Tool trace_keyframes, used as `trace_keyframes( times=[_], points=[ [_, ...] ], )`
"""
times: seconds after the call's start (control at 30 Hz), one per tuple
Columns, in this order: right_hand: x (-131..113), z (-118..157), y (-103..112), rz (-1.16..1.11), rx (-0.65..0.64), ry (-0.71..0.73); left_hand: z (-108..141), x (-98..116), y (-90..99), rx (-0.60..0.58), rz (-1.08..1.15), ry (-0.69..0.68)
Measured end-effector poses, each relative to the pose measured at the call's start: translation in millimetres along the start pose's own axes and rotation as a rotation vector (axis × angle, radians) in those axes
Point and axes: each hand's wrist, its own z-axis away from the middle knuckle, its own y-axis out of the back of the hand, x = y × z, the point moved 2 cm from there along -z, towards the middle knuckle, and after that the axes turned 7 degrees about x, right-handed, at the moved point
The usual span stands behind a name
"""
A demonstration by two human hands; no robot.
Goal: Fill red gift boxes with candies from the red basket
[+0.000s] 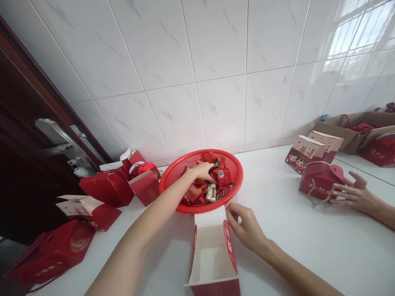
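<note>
My left hand [203, 171] reaches into a red plastic basket [164, 181]. Its fingers curl down among wrapped candies [223, 176]; whatever lies under the fingertips is hidden. In front of the basket stands a red gift box [216, 287], its top open and its pale inside bare. My right hand [245, 224] is beside the far end of this box, thumb and fingers closed at the edge of its raised white flap [210, 217].
Several red gift boxes [106, 187] stand at the left, near a dark door [21, 123]. On the right, another person's hand [359, 193] touches a closed red box with a cord [321, 181]. Behind it are two upright cartons [305, 150] and a cardboard box [336, 131]. A tiled wall [222, 111] bounds the back.
</note>
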Motion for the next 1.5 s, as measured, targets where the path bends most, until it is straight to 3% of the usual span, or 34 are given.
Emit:
trace_keyframes(
  times=[0.3,0.63,1.03,1.3,1.5],
  points=[
    [3,0,2,0.036,-0.024,0.024,7,-12,20.0,-0.058,0.075,0.141],
    [-1,0,2,0.044,-0.033,0.023,9,-31,8.6,-0.082,0.092,0.224],
    [1,0,2,0.06,-0.07,0.018,6,-23,-1.4,-0.12,0.273,0.223],
    [0,-1,3,0.078,-0.082,0.035,0,-23,-5.7,0.0,0.48,0.154],
    [3,-1,3,0.09,-0.064,0.086,-2,-20,3.3,0.148,0.76,0.057]
  ],
)
